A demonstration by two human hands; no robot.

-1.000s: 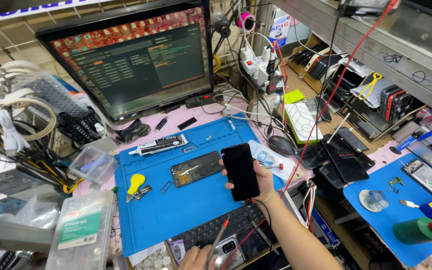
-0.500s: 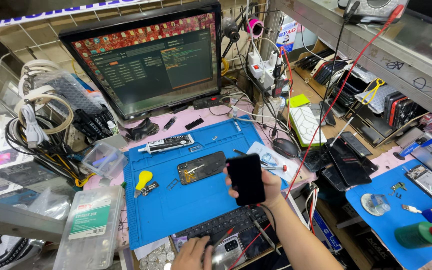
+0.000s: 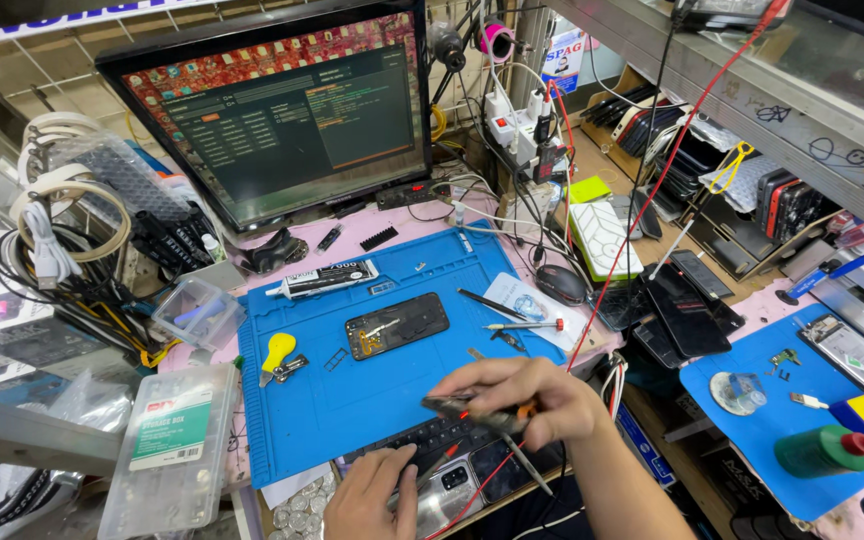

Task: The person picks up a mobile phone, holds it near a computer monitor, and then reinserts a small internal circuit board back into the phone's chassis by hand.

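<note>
Now | right hand (image 3: 522, 405) grips phone (image 3: 472, 410) | left hand (image 3: 372, 495) flat on keyboard (image 3: 432, 440) | storage box (image 3: 167, 450) closed

a crowded work bench (image 3: 512, 225) with a pink top fills the room. a big blue mat (image 3: 352, 400) lies on it. a dark computer screen (image 3: 282, 110) stands at the back, in front of a wire rack (image 3: 12, 60). on the right runs a long grey metal shelf (image 3: 752, 90). a second, smaller blue mat (image 3: 752, 350) sits lower on the right. the light is bright and white.
</note>
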